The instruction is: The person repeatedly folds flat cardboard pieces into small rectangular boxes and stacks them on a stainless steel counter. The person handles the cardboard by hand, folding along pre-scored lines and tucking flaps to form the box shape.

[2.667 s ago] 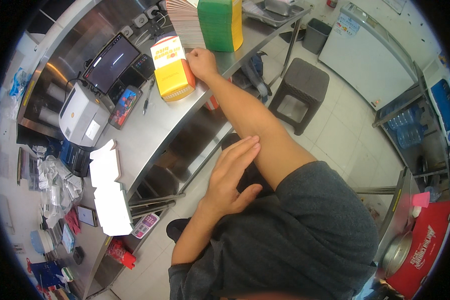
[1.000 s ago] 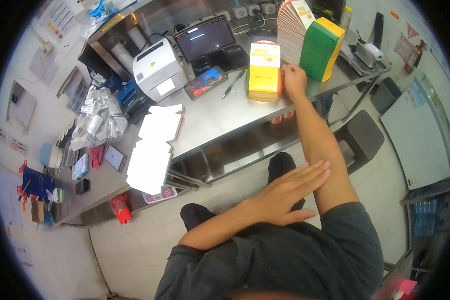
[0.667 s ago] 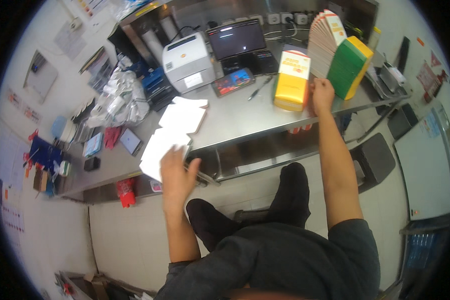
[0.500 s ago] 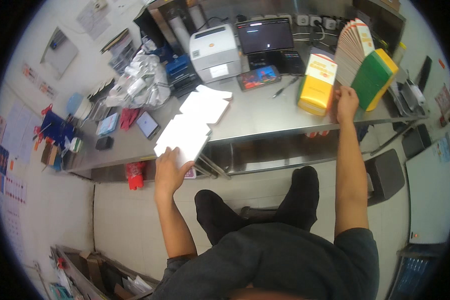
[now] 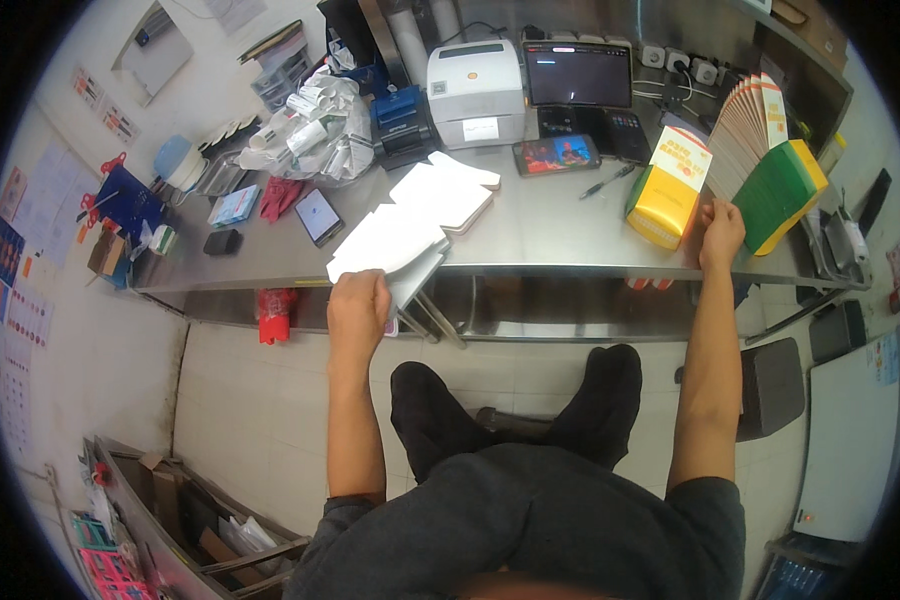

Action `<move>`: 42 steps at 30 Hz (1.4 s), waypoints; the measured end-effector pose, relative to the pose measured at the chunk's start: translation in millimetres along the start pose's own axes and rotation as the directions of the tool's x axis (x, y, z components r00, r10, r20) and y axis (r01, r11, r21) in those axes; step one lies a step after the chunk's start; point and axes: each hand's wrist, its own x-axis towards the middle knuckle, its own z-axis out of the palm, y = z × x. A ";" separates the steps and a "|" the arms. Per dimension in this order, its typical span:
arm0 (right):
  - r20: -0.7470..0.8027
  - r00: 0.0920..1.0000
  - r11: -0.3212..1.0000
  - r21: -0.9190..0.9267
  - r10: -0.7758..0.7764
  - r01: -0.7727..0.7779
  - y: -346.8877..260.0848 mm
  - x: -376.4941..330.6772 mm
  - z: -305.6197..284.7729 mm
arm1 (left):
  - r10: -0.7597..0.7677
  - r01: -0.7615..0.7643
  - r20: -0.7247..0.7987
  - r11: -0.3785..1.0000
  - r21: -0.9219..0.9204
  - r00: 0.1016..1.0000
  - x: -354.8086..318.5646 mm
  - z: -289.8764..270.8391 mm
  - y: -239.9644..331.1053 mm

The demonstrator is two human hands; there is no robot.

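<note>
1. White boxes (image 5: 410, 225): flat stack overhanging the counter (image 5: 560, 235) edge, long axis running away up-right.
2. Left hand (image 5: 358, 308) grips the stack's near end.
3. Right hand (image 5: 720, 230) rests loosely curled against the yellow carton (image 5: 667, 190), well apart.

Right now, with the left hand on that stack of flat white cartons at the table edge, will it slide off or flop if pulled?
The white cartons overhang the steel table, so they would probably droop and fan apart. They look thin and light, likely sliding easily on the smooth metal. The left hand touches only the nearest edge.
</note>
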 end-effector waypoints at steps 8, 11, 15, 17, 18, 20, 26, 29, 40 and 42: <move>-0.002 0.999 0.999 0.020 0.033 -0.033 0.2 1.5 -1.3 | 0.009 -0.033 -0.133 0.984 -0.175 0.991 5.2 2.1 -1.0; -0.008 1.000 1.000 -0.005 0.022 -0.022 1.5 2.1 -1.2 | -0.026 0.028 0.012 0.938 -0.346 1.000 3.4 2.4 -7.0; 0.017 1.000 1.000 0.025 -0.015 0.015 2.9 2.5 -1.4 | -0.307 0.385 0.240 0.624 -0.679 0.921 2.0 5.8 -13.8; 0.002 1.000 1.000 0.006 0.000 0.000 2.9 2.6 -1.3 | -0.368 0.489 0.349 0.421 -0.764 0.862 2.7 5.2 -17.3; 0.015 1.000 1.000 0.004 -0.012 0.012 2.9 2.7 -1.2 | -0.392 0.501 0.345 0.424 -0.755 0.853 3.6 5.7 -18.0; 0.003 1.000 1.000 -0.005 -0.002 0.002 2.6 2.3 -1.1 | -0.433 0.501 0.319 0.417 -0.758 0.843 5.9 7.7 -17.5; 0.018 1.000 1.000 0.003 -0.004 0.004 0.8 0.4 -1.2 | -0.401 0.270 -0.168 0.819 -0.507 0.900 10.6 12.8 -10.4; 0.001 1.000 1.000 0.000 -0.002 0.002 -0.1 -0.7 -0.7 | -0.415 0.224 -0.347 0.851 -0.476 0.841 11.2 11.4 -8.2; 0.031 1.000 0.999 -0.035 -0.001 0.002 -6.7 -7.0 1.5 | -0.349 0.288 -0.169 0.907 -0.307 0.922 6.7 1.7 -9.9; 0.033 0.999 1.000 -0.017 -0.005 0.006 -6.0 -7.4 1.6 | -0.162 0.145 -0.315 0.986 -0.077 0.935 8.1 -2.2 -10.4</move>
